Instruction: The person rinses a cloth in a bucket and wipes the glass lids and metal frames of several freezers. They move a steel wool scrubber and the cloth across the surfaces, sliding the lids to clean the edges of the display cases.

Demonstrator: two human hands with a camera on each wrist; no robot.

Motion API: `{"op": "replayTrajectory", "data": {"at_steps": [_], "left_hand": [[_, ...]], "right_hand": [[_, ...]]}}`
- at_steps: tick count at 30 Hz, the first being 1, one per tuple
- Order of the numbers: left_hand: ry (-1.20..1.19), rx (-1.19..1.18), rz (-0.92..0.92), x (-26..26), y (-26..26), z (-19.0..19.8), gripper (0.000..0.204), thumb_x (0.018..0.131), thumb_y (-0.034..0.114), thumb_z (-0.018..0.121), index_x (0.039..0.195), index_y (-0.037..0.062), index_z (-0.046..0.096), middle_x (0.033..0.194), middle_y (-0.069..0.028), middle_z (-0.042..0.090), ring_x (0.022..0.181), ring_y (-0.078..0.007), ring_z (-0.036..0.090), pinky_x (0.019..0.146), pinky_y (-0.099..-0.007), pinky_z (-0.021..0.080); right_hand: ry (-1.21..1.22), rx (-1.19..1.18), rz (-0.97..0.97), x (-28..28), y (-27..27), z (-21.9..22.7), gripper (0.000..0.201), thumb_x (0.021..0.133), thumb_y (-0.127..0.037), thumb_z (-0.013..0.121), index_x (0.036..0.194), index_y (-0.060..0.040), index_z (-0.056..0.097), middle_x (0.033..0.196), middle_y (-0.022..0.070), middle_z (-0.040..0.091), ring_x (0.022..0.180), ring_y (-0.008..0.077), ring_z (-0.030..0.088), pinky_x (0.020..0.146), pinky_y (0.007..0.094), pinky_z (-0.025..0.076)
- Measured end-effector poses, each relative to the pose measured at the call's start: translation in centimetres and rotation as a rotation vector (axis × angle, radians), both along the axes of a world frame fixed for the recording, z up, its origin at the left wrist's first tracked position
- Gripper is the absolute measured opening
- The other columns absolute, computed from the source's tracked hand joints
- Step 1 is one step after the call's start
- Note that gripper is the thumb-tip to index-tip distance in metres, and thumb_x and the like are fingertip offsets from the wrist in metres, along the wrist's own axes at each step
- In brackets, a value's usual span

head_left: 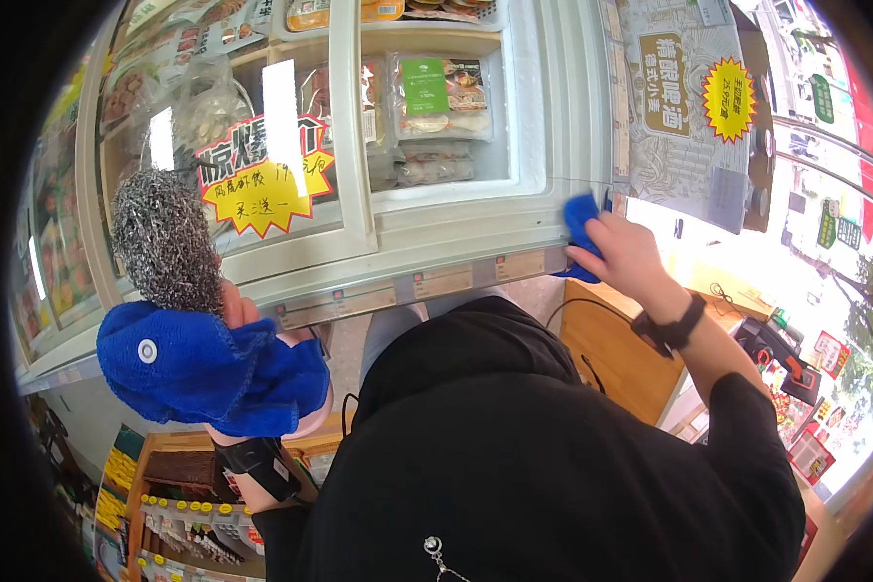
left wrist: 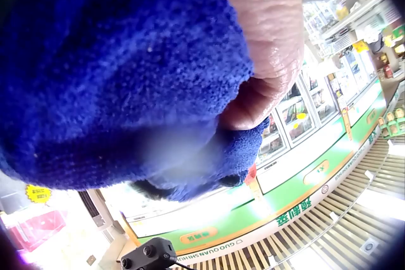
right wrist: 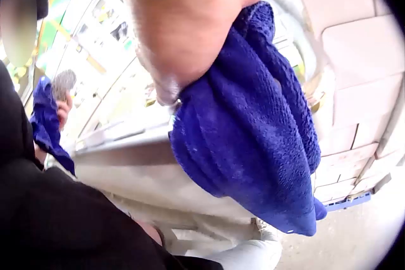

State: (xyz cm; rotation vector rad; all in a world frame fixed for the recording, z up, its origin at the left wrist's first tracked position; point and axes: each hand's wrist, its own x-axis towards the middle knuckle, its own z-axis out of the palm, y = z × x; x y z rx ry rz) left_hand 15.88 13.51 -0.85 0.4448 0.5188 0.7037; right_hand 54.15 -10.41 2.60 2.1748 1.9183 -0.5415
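Observation:
My left hand (head_left: 240,307) grips a large silver steel wool scourer (head_left: 165,242), which sticks up beyond the fingers. A blue towel (head_left: 189,369) with a white round eyelet drapes over that same hand and hides most of it; in the left wrist view its blue pile fills much of the picture. At the front right corner of the chest freezer (head_left: 456,225), my right hand (head_left: 635,264) pinches a second blue cloth (head_left: 580,221) against the white frame. This cloth (right wrist: 253,124) hangs in folds below the hand in the right wrist view.
A sliding glass lid with a red and yellow price sign (head_left: 262,184) covers the freezer's left part. Packaged food (head_left: 441,95) lies inside the uncovered part. A beer carton (head_left: 684,107) stands to the right, and a wooden cabinet (head_left: 616,359) stands below it.

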Motion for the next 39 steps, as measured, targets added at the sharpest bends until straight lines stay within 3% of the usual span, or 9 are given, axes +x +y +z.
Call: {"op": "replayTrajectory", "data": {"at_steps": [3,6,9,12,15,19,26,35,39], "left_hand": [[-0.181,-0.17,-0.137,-1.1,0.8,-1.1,0.026,0.092,0.025,0.04,0.113,0.009,0.039,0.104,-0.006,0.04,0.097,-0.0177,0.039,0.089,-0.0323,0.032],[-0.389,-0.697,-0.349,-1.9,1.9,-2.5,0.021,0.091,0.024,0.041,0.104,0.0074,0.046,0.091,-0.0045,0.046,0.087,-0.0154,0.042,0.085,-0.033,0.032],[-0.266,-0.3,-0.262,-1.4,0.9,-2.2,0.023,0.091,0.024,0.04,0.107,0.0078,0.044,0.095,-0.0051,0.044,0.09,-0.0161,0.041,0.086,-0.0327,0.032],[-0.185,-0.157,-0.212,-1.0,0.3,-1.9,0.024,0.092,0.024,0.04,0.109,0.0083,0.042,0.098,-0.0056,0.042,0.093,-0.0168,0.04,0.087,-0.0324,0.032],[-0.131,-0.068,-0.173,-0.5,-0.3,-1.6,0.025,0.092,0.025,0.04,0.111,0.0087,0.04,0.102,-0.0061,0.041,0.095,-0.0175,0.04,0.088,-0.032,0.032],[-0.078,0.052,-0.138,-0.9,-0.6,-1.3,0.028,0.092,0.025,0.04,0.115,0.0093,0.037,0.107,-0.0069,0.038,0.099,-0.0184,0.039,0.09,-0.0316,0.032],[-0.036,0.135,-0.075,-1.7,-0.8,-1.1,0.033,0.092,0.026,0.039,0.12,0.0104,0.032,0.116,-0.0081,0.034,0.106,-0.02,0.037,0.093,-0.0308,0.032],[-0.011,0.161,-0.05,-1.3,-1.2,-1.2,0.04,0.093,0.028,0.038,0.128,0.0117,0.026,0.127,-0.0097,0.029,0.114,-0.0221,0.035,0.097,-0.0298,0.032],[0.003,0.165,-0.061,-1.3,-1.4,-1.1,0.043,0.093,0.028,0.038,0.131,0.0124,0.023,0.132,-0.0105,0.027,0.118,-0.023,0.034,0.098,-0.0294,0.032]], "right_hand": [[0.0,-0.031,-0.156,-1.3,-3.4,3.6,0.028,0.078,-0.034,0.059,0.076,-0.0075,0.051,0.066,0.0083,0.05,0.059,0.0271,0.053,0.053,0.0357,0.043],[0.043,-0.028,-0.397,-1.5,-7.3,5.8,0.02,0.08,-0.025,0.056,0.076,-0.0065,0.051,0.066,0.01,0.055,0.062,0.0291,0.056,0.056,0.0364,0.044],[-0.169,-0.377,-0.534,-1.4,-8.0,5.1,0.015,0.081,-0.019,0.052,0.079,-0.0049,0.052,0.071,0.013,0.059,0.065,0.0315,0.057,0.058,0.0374,0.044],[0.1,0.309,-0.951,-2.3,-5.6,6.0,0.017,0.083,-0.014,0.05,0.095,-0.0035,0.055,0.075,0.0161,0.058,0.07,0.0313,0.058,0.065,0.0376,0.045],[-0.044,0.494,-0.519,-2.5,-1.6,4.3,0.032,0.075,-0.005,0.054,0.107,0.0023,0.052,0.1,0.0173,0.056,0.092,0.0308,0.053,0.08,0.0377,0.042],[-0.178,0.267,-0.09,-2.1,1.9,-0.8,0.032,0.073,-0.015,0.057,0.103,-0.0027,0.056,0.098,0.0105,0.058,0.084,0.0244,0.052,0.074,0.0351,0.041],[-0.263,-0.067,-0.152,-2.7,2.1,-1.6,0.023,0.085,-0.027,0.048,0.079,-0.0061,0.053,0.068,0.0065,0.06,0.073,0.0249,0.053,0.066,0.0379,0.043],[0.214,-0.175,-0.452,-1.7,5.6,-0.7,0.033,0.09,-0.031,0.041,0.08,-0.0038,0.056,0.073,0.0178,0.059,0.076,0.0381,0.054,0.068,0.0465,0.043],[0.297,-0.13,-0.398,-1.6,4.9,-1.9,0.032,0.088,-0.031,0.043,0.08,-0.004,0.06,0.077,0.0176,0.059,0.077,0.0362,0.055,0.068,0.0444,0.044]]}}
